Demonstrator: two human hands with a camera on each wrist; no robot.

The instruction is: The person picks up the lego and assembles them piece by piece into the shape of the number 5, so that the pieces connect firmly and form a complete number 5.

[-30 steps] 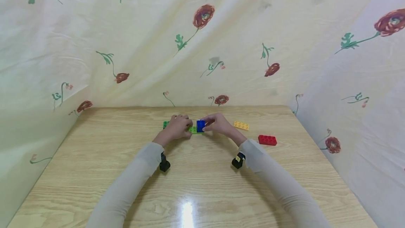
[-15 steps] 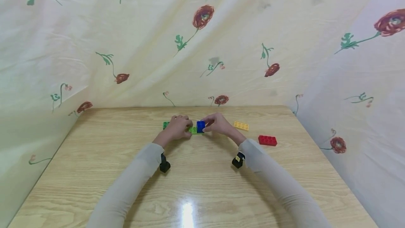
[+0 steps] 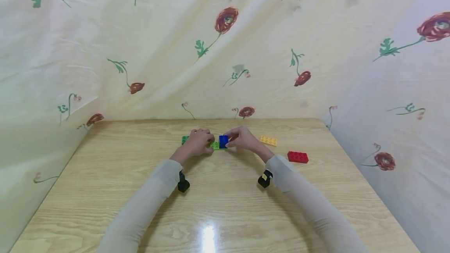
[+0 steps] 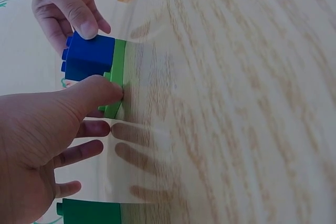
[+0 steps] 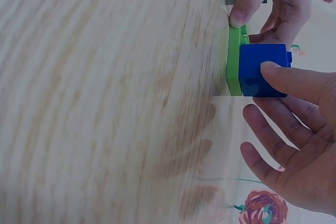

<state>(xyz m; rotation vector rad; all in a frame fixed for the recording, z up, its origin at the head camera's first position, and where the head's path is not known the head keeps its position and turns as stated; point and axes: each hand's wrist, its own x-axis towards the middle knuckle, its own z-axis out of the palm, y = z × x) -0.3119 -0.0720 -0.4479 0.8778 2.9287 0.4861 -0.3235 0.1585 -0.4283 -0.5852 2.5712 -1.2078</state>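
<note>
A thin light green toy brick (image 3: 215,145) lies flat at the back middle of the wooden table. My left hand (image 3: 199,142) pinches its left part, thumb on the near side. On its right end sits a blue toy brick (image 5: 257,69), studs up. The right hand (image 3: 242,138) holds the blue brick between thumb and fingers; its other fingers spread beside it in the right wrist view. In the left wrist view the blue brick's lower face meets the green one, and whether it is fully pressed down I cannot tell. Past the left hand stands a dark green brick (image 4: 92,212), partly hidden in the head view.
A thin yellow brick (image 3: 268,140) lies to the right of the right hand. Nearer and further right is a red brick (image 3: 297,157). Flowered cloth (image 3: 168,50) hangs behind the table (image 3: 225,214) and along its sides.
</note>
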